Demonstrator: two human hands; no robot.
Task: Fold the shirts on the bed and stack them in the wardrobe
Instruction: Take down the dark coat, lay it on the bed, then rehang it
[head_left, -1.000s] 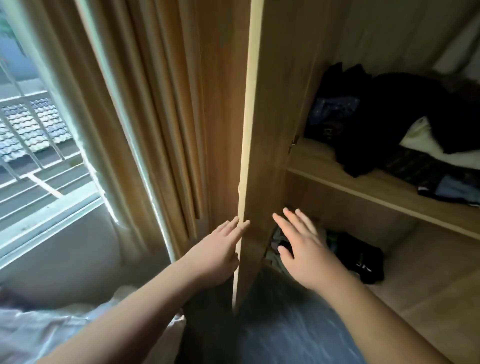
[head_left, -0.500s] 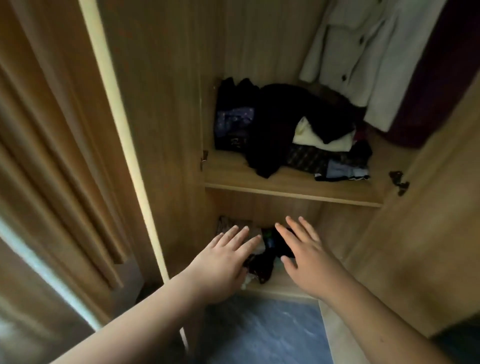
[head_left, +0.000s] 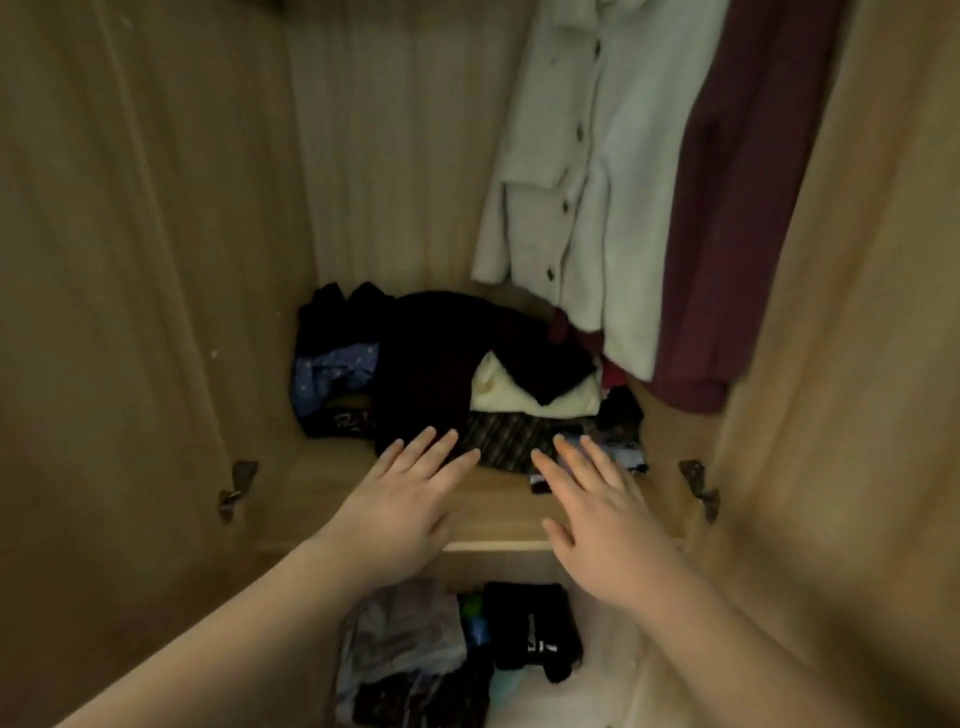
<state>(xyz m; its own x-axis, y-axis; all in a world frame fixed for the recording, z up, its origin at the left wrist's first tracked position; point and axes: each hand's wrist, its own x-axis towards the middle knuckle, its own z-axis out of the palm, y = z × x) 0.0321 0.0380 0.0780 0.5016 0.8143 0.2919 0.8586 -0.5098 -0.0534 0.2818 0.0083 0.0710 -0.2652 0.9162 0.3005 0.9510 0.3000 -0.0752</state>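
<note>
Both hands are empty, fingers straight and spread, palms down. Left hand (head_left: 410, 493) and right hand (head_left: 597, 514) reach side by side into the open wardrobe (head_left: 395, 156), above the front edge of its shelf (head_left: 498, 519). Their fingertips come close to a heap of clothes (head_left: 441, 358) on that shelf: dark pieces, a blue patterned one at the left, a cream folded one near the middle; whether they touch it is unclear. A pale buttoned coat (head_left: 597, 171) and a maroon garment (head_left: 727, 208) hang at the right. More clothes (head_left: 530, 629) lie in the compartment below. No shirt is in either hand.
</note>
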